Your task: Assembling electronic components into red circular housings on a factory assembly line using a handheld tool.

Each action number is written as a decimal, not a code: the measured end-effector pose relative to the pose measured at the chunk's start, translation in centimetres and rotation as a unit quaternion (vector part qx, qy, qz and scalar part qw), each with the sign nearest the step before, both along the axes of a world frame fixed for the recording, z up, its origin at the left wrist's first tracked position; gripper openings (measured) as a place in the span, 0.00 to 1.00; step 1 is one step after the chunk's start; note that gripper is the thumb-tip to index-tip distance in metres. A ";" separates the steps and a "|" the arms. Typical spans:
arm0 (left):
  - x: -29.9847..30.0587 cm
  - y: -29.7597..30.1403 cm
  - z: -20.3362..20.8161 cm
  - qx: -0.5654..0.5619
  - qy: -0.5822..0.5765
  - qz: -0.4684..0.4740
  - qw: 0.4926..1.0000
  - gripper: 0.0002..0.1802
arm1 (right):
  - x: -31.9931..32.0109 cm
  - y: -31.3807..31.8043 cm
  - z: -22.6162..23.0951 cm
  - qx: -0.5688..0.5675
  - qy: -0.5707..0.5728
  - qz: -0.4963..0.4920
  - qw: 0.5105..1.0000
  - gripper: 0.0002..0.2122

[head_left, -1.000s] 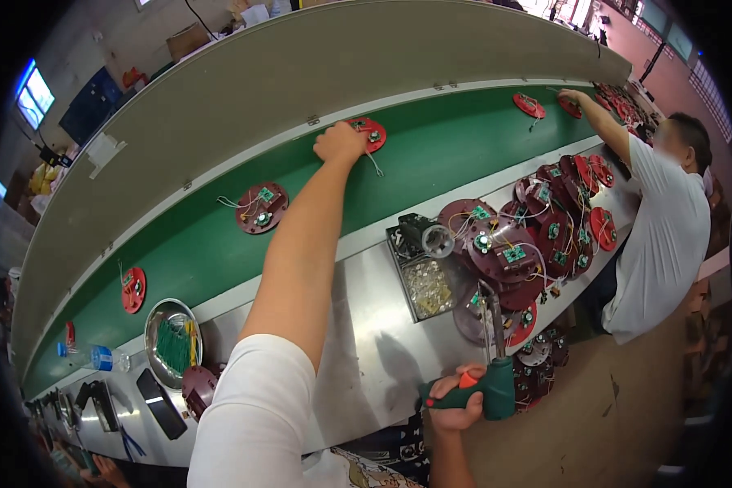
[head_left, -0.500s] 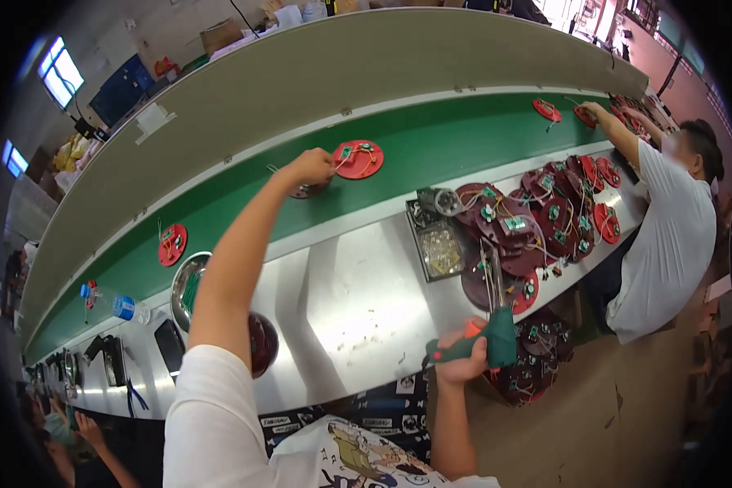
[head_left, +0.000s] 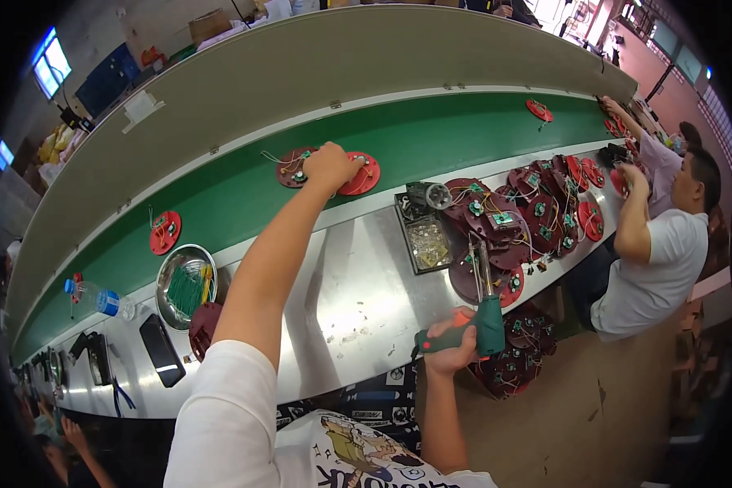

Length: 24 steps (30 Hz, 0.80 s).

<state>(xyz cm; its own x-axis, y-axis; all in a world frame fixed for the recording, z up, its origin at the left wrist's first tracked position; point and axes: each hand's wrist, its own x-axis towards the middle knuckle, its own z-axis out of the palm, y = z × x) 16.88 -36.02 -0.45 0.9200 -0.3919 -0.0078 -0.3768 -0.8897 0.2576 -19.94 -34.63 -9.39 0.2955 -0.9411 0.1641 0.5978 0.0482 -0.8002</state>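
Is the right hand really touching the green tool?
Touching. The head view shows it plainly: the right hand has its grip wrapped around the handle of the green tool, skin pressed right against it.

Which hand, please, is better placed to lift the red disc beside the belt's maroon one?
Probably the left hand: it's at the red disc; the right hand grips a green tool.

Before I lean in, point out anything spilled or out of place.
Small loose bits lie scattered across the metal worktop, outside the open parts box, so they look spilled; I can't tell what they are.
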 end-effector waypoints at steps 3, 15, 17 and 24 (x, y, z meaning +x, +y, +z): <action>0.4 0.1 0.7 0.026 0.025 -0.032 0.999 0.33 | 0.3 0.1 0.1 0.022 -0.009 -0.001 1.000 0.19; -1.1 6.6 1.3 0.011 0.068 -0.148 0.987 0.21 | -0.1 -0.1 -0.4 0.037 -0.034 0.012 0.999 0.17; -3.9 8.5 2.9 -0.006 0.058 -0.188 0.980 0.21 | 0.2 -0.2 0.4 0.051 -0.040 0.025 0.998 0.17; -14.4 18.4 1.1 0.051 -0.092 -0.435 0.894 0.28 | 0.0 -0.4 1.2 0.029 -0.002 0.031 0.999 0.19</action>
<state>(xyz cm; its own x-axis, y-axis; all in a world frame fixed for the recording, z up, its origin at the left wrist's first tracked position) 2.51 -17.60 0.68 0.2574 -0.9656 0.0358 -0.9654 -0.2554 0.0530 -19.92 -34.99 -8.21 0.3535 -0.9287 0.1119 0.5961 0.1314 -0.7921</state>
